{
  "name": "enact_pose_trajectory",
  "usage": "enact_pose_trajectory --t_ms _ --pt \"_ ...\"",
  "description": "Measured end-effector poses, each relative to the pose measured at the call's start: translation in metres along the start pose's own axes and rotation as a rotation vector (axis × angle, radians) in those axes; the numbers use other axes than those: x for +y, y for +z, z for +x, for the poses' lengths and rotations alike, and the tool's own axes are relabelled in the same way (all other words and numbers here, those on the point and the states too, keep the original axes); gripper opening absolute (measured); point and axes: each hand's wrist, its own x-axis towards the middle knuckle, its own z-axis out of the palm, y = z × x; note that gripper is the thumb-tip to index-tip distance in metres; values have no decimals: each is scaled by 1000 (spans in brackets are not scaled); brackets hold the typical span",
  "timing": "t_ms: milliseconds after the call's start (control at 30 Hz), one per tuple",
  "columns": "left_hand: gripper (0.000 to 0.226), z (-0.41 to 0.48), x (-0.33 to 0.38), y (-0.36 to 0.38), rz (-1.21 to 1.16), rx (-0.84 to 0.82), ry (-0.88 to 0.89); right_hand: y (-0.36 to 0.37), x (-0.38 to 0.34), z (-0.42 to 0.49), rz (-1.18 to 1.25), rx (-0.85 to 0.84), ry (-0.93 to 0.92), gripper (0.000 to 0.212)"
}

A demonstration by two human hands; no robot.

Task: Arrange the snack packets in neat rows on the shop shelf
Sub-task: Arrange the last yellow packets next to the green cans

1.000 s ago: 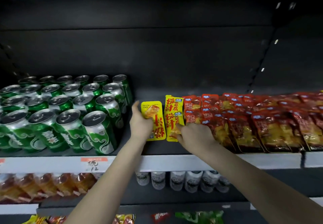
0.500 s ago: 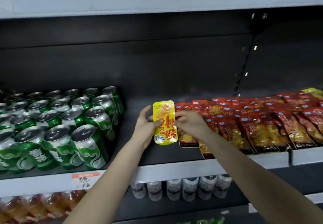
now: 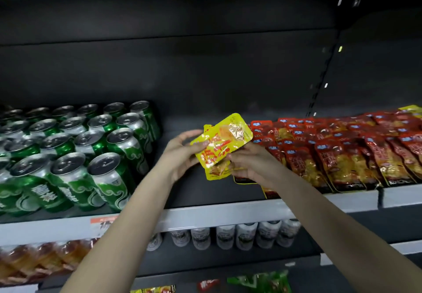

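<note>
The yellow packet (image 3: 225, 142) is held in the air just to the right of the green cans (image 3: 91, 155). It is above the bare strip of shelf (image 3: 205, 195) that separates those cans from the red packets (image 3: 342, 155) farther right. It is gripped from both sides. Its left edge is pinched between the thumb and fingers of the left hand (image 3: 182, 153), on the side nearer the cans. Its lower right edge is clasped by the curled fingers of the right hand (image 3: 249, 164), on the side away from them. What appears to be a second yellow packet (image 3: 217, 172) is seen protruding beneath the first, pressed against it in the same grip.

A second ago, two yellow packets were laid flat and side by side on the shelf, one at each hand, at the same spot right of the cans. Half a second ago they had been drawn together and raised upright. Now the pair has been lifted higher and tilted, its top corner swung away from the cans.

It is judged that the packets have been gathered into one stack and are being squared before being set down. No yellow row has yet been formed. The gap right of the cans is left open for one, while the red packets are already ranged in overlapping rows.
</note>
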Motion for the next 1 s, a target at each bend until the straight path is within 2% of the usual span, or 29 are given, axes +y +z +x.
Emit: enact_pose_trajectory --t_ms 33,100,167,233,300,333,400,467,533,600,667,733,833,1000 --pt "26 3 8 -2 19 -4 52 -4 -6 2 38 46 -28 27" --pt "28 10 25 -4 234 -33 175 -16 -25 7 78 227 -141 30" --pt "29 14 41 0 498 -101 231 -23 -45 8 -203 336 -281 34" --pt "30 16 50 10 661 -197 228 -16 -51 8 -573 208 -315 34" --pt "36 20 50 19 737 -226 233 -1 -40 13 -765 53 -248 26" --pt "40 24 47 21 753 -183 260 4 -31 17 -824 44 -248 20" --pt "51 27 39 19 736 -8 325 10 -16 22 -854 89 -241 16" --pt "61 23 25 13 696 101 306 10 -7 24 -755 101 -156 25" --pt "65 13 6 6 793 106 214 10 4 23 -768 99 -114 34" --pt "65 -1 -14 1 933 72 142 12 15 21 -996 141 -212 37" --pt "68 -13 -31 2 976 75 134 13 24 21 -1188 213 -314 47" --pt "70 -25 -43 10 1001 105 154 13 33 22 -1256 254 -326 59" --pt "63 -38 -59 24 1073 144 180 15 48 20 -1366 275 -338 43" --pt "25 -40 -76 28 1131 222 262 16 65 17 -1440 430 -481 27"
